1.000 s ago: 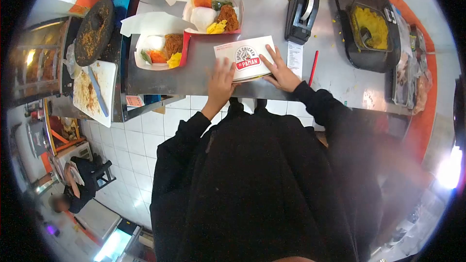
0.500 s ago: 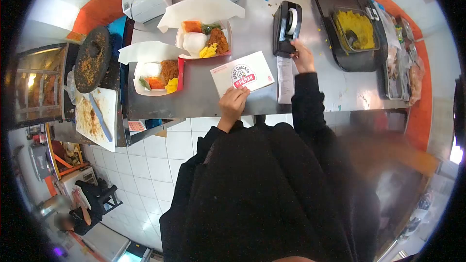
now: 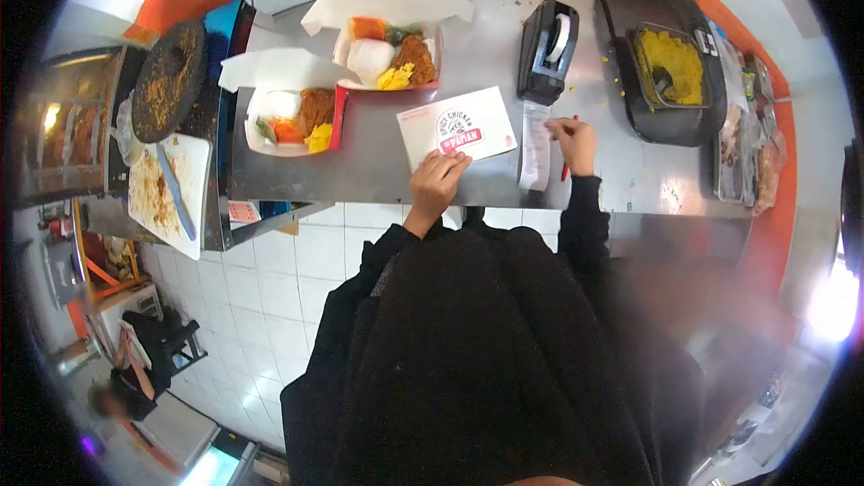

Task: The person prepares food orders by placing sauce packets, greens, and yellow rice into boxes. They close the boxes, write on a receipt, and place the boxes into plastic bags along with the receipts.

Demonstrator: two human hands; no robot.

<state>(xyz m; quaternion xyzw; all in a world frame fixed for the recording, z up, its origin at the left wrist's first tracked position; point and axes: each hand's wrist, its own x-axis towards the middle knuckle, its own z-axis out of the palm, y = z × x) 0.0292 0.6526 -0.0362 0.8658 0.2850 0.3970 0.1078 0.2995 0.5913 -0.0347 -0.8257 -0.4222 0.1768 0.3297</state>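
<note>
My left hand [image 3: 438, 182] rests with its fingers together over the front edge of a closed white food box [image 3: 459, 126] with a red and black chicken logo. My right hand [image 3: 576, 146] is closed in a pinch just over the right side of a paper receipt [image 3: 535, 157]; anything between its fingertips is too small to make out. Partly hidden by that hand, a red pen [image 3: 565, 171] points toward the front of the table. Behind the receipt stands a black tape dispenser [image 3: 543, 63] with a white roll.
Two open boxes, the nearer [image 3: 292, 130] and the farther [image 3: 389, 58], hold rice, fried chicken and sides. A tub of yellow food [image 3: 673, 67] sits on a black lid at right. At left are a knife [image 3: 175, 193] and a stained cutting board [image 3: 148, 202]. Another person sits lower left.
My right hand has moved from the tape dispenser's front end toward me, to the receipt's right side. The red pen now shows. My left hand stays on the box.
</note>
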